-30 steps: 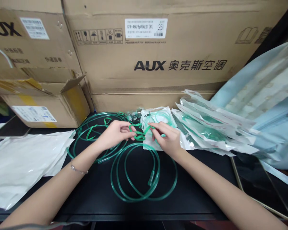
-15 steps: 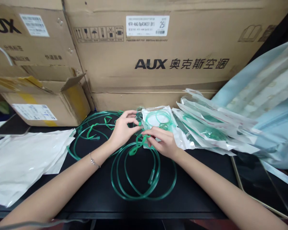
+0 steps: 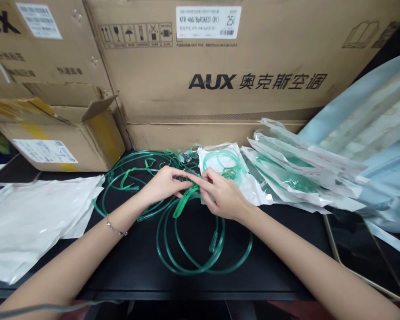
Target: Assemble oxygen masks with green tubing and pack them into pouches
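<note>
A coil of green tubing lies on the black table in front of me. At its top end a green strap hangs down between my hands. My left hand and my right hand meet over it, fingertips pinched on the strap and the tubing's top end. A second green tubing coil lies just left of my left hand. A sealed pouch with green tubing inside lies right behind my right hand.
A stack of sealed pouches fans out to the right. Empty white bags lie at the left. Large cardboard boxes form a wall behind, with a smaller open box at the left. A blue-white plastic bundle leans at the right.
My hands have drawn together over the top of the coil; the left one came down from the back. The green strap now hangs lower between them. The view tilted down slightly.
</note>
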Available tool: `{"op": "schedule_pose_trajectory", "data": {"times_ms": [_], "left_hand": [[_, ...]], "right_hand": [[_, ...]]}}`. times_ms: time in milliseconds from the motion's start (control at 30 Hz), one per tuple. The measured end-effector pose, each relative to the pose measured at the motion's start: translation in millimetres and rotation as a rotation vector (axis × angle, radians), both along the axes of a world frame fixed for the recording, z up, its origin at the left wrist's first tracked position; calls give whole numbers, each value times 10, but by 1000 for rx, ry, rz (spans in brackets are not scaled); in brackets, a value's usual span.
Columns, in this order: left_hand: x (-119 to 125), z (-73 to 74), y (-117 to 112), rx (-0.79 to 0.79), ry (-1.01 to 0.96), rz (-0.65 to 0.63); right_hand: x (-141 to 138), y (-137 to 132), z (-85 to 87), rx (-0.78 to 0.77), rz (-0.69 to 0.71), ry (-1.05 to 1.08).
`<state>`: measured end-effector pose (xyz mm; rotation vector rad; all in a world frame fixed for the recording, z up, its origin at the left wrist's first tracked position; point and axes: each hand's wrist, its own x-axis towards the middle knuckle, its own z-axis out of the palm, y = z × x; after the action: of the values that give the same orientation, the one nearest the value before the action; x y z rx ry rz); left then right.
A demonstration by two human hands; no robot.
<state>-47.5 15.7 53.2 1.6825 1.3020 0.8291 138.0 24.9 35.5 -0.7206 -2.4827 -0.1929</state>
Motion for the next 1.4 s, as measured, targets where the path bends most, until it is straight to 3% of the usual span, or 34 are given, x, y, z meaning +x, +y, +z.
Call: {"op": "schedule_pose_trajectory", "data": {"times_ms": [100,200,400,500,600,767,900,1067,1200,1333,1400], "left_hand": [[-78,27,-19,-104,-105,-79],[-142,29,-24,-135,-72,-149],[-164,-72,19,2,145,-229],[-139,-139,44,73,216,-167],[-126,-181,64,21,198,-103],[-105,-187,83,7,172,12],[-31,-184,66,63,197,138],[42,-207,39,52,208,194],[-66,-162,42,-45,172,114],[-232,-84,42,-226,78,-147],[-255,-81,41,-216,117,-198]], "right_hand": [[-26,34,-18,-102,60,85],[-55,100,-36,-159,111,187],[-129,212,-28,-306,97,247],[-173,233,-27,-423,57,261],[-196,236,-28,-494,44,275],[-182,222,-19,-569,117,273],[-189,205,-29,-505,158,231],[-248,164,-49,-363,55,167],[-273,162,-55,-357,73,145],[-263,213,-70,-410,100,183],[-261,238,-81,-427,90,199]]}}
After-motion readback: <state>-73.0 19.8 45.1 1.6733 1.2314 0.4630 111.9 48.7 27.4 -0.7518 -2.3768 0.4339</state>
